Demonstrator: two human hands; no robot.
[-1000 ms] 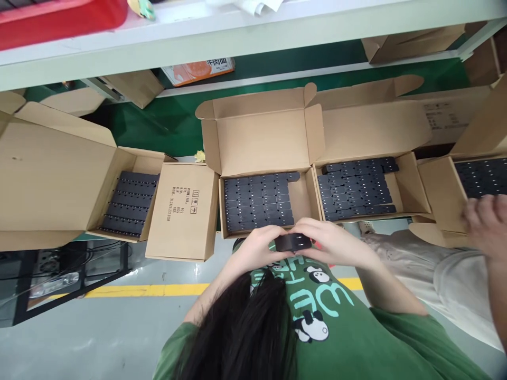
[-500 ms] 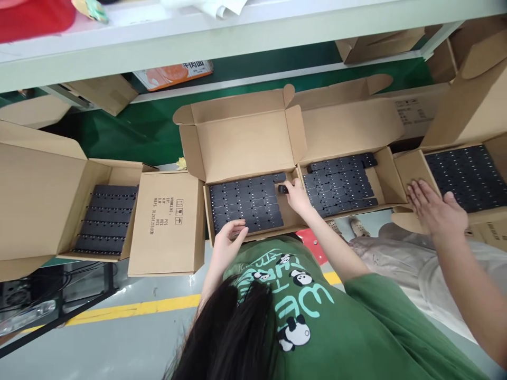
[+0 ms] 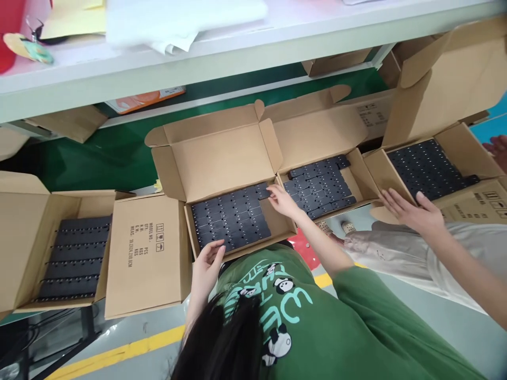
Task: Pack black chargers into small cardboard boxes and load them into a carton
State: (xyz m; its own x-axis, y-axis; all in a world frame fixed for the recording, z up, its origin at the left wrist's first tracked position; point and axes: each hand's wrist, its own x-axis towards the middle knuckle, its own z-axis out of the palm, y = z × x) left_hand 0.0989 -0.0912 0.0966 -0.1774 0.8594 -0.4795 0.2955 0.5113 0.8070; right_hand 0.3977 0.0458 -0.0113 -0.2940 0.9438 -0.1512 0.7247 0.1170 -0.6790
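Note:
Rows of black blocks (image 3: 229,216) fill most of an open cardboard box (image 3: 283,227) in the middle; its right part shows bare cardboard. My right hand (image 3: 283,202) reaches over this box, thumb and fingers closed at the right end of the back row, on a black block (image 3: 260,191) partly hidden by the fingertips. My left hand (image 3: 206,268) is at the box's front left edge, fingers slightly curved, thumb apart, holding nothing.
More open boxes of black blocks stand left (image 3: 75,258), right (image 3: 319,184) and far right (image 3: 425,166). A closed carton (image 3: 144,253) is left of the middle box. Another person's hand (image 3: 415,211) rests by the far right box. A white shelf (image 3: 237,63) crosses above.
The view has shifted, so the boxes appear lower and further left. My right hand has moved its small black block to the back row's end. The other person's hand stays beside the far right box.

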